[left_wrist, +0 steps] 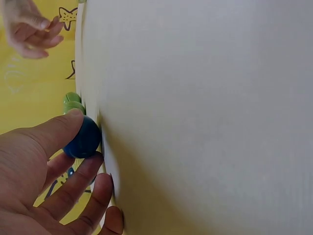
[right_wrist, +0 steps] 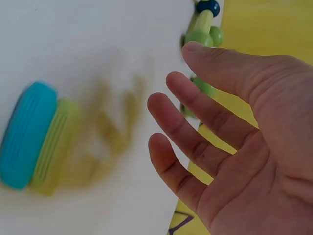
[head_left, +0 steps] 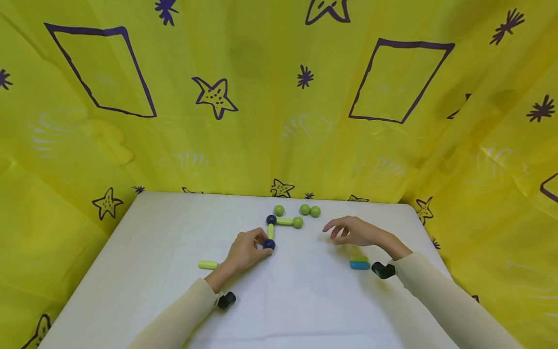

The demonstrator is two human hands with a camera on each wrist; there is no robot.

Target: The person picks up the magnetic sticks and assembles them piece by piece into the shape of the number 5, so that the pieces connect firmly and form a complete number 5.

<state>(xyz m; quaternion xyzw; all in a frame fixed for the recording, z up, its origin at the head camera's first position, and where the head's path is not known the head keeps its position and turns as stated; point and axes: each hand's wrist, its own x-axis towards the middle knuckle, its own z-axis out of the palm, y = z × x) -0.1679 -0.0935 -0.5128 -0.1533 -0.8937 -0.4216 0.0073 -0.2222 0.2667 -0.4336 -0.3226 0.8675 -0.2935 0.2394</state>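
Observation:
My left hand (head_left: 247, 249) pinches a dark blue ball (head_left: 269, 244) between thumb and fingers; the left wrist view shows this blue ball (left_wrist: 84, 139) close up. From it a light green rod (head_left: 271, 231) leads up to another dark blue ball (head_left: 271, 220). A second light green rod (head_left: 285, 221) runs right from there to a green ball (head_left: 298, 222). My right hand (head_left: 355, 231) hovers over the table with loosely bent fingers and nothing in them. Below it lie a blue rod (right_wrist: 28, 134) and a yellow-green rod (right_wrist: 56, 147), side by side.
Loose green balls lie at the back: one ball (head_left: 278, 210) alone, and a pair, a left ball (head_left: 304, 209) and a right ball (head_left: 316, 211). Another light green rod (head_left: 208, 265) lies left of my left wrist. A yellow patterned curtain (head_left: 261, 145) surrounds the white table (head_left: 305, 300).

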